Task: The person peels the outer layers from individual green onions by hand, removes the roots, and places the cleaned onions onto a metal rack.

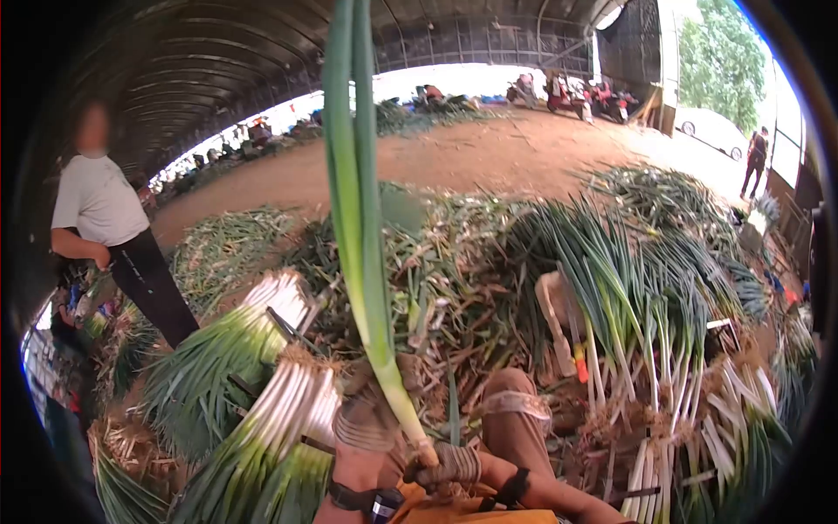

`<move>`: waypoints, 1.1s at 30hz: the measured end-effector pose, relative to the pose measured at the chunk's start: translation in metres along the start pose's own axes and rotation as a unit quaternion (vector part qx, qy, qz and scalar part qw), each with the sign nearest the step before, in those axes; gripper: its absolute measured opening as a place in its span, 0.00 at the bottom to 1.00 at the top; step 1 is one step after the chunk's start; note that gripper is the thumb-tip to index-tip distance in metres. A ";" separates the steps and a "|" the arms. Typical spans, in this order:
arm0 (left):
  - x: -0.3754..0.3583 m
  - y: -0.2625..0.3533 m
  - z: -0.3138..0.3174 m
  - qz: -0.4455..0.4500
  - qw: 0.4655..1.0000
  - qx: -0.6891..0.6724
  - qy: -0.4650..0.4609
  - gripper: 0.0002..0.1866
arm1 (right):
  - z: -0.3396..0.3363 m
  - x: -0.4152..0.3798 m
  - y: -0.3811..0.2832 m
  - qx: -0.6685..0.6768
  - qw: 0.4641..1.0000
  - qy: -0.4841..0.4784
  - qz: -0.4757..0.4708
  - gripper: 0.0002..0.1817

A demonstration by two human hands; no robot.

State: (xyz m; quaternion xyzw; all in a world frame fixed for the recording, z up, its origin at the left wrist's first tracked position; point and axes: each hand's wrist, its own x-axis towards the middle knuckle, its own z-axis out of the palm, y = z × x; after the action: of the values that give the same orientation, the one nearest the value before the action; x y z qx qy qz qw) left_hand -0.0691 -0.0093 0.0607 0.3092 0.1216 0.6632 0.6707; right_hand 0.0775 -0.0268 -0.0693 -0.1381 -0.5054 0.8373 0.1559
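Note:
A long green onion (pixel 362 288) stands nearly upright in front of me, leaves up and white root end down. My right hand (pixel 452 465), in a striped work glove, is closed around its root end. My left hand (pixel 365 417), also gloved, is behind the lower stalk; its fingers are mostly hidden and blurred, so whether it grips the stalk cannot be made out. To the left of my left hand lies a tied bundle of green onions (pixel 271 428), roots toward the top. Another bundle (pixel 231 349) lies just beyond it.
Loose green onions (pixel 624 314) lean at the right, by a pale board-like object (pixel 556 319). Trimmed leaves (pixel 436 253) cover the ground ahead. A person (pixel 105 218) stands at the left; another person (pixel 756 162) is far right. Motorbikes (pixel 572 94) are parked at the back.

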 end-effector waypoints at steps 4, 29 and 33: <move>0.003 0.002 -0.002 0.019 0.999 0.024 0.034 0.22 | 0.011 -0.002 -0.023 -0.083 0.994 0.075 0.018 0.17; 0.005 0.014 -0.025 0.040 0.995 0.064 -0.064 0.16 | -0.017 0.037 -0.060 -0.098 0.962 0.217 -0.134 0.13; 0.011 0.030 -0.049 0.061 0.993 0.095 -0.021 0.15 | -0.117 0.083 0.058 -0.251 0.934 0.186 -0.173 0.11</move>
State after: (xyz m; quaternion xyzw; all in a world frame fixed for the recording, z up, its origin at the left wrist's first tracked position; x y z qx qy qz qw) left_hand -0.1207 0.0117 0.0423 0.3917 0.1510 0.6816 0.5993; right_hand 0.0407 0.0751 -0.1795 -0.2368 -0.6774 0.6023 0.3496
